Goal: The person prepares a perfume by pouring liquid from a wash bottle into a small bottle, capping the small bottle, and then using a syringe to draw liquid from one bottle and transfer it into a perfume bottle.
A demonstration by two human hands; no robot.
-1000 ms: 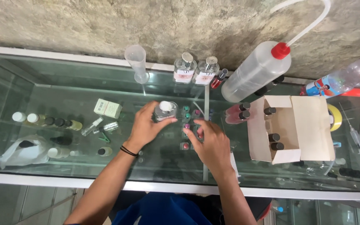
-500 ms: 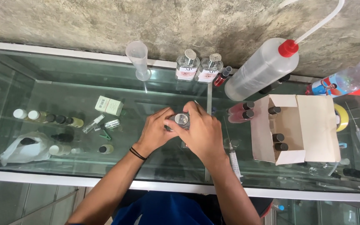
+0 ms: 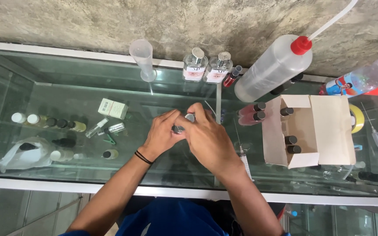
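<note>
Both my hands meet over the middle of a glass counter (image 3: pixel 66 87). My left hand (image 3: pixel 160 133) wraps around a small clear glass bottle (image 3: pixel 179 128), mostly hidden by my fingers. My right hand (image 3: pixel 208 137) covers the bottle's top, its fingertips pinched on the silver cap (image 3: pixel 190 117). Only the cap's rim and a sliver of the bottle show between my hands.
At the back stand a clear measuring cylinder (image 3: pixel 141 59), two square glass bottles (image 3: pixel 206 67) and a large squeeze bottle with a red cap (image 3: pixel 274 67). An open cardboard box (image 3: pixel 324 131) with dark-capped bottles sits at right. Small bottles lie under the glass at left.
My right hand came from the small bottles under the glass onto the bottle's top. Both hands now close tighter around it, and the view has shifted slightly.
</note>
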